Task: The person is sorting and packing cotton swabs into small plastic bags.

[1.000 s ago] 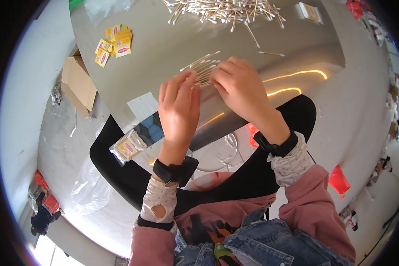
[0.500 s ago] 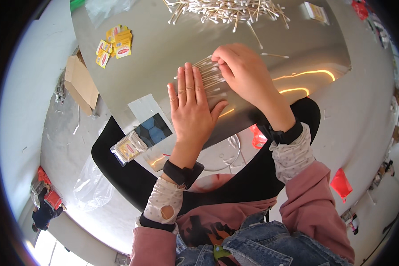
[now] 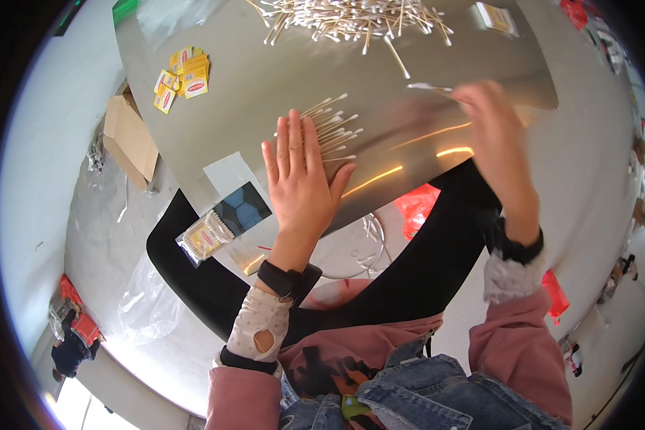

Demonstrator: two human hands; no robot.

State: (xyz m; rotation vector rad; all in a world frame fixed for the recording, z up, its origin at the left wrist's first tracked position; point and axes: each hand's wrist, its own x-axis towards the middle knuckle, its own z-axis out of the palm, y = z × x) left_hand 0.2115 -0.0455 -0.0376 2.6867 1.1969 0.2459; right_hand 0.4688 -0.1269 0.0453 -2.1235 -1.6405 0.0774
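A pale floor (image 3: 93,240) (brightly lit) meets a whitish wall (image 3: 36,165).

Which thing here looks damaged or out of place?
One cotton swab lies apart from the heap, near the blurred right hand; whether they touch is unclear. The left dotted cuff has an open hole, possibly damage.

I see the right hand (image 3: 496,129) only blurred, so I cannot tell whether it touches the single swab (image 3: 421,86). The left hand (image 3: 299,179) hides from me part of the swab row (image 3: 335,132). The swab pile (image 3: 355,18) and the clear plastic (image 3: 175,19) are cut at the picture's far edge.
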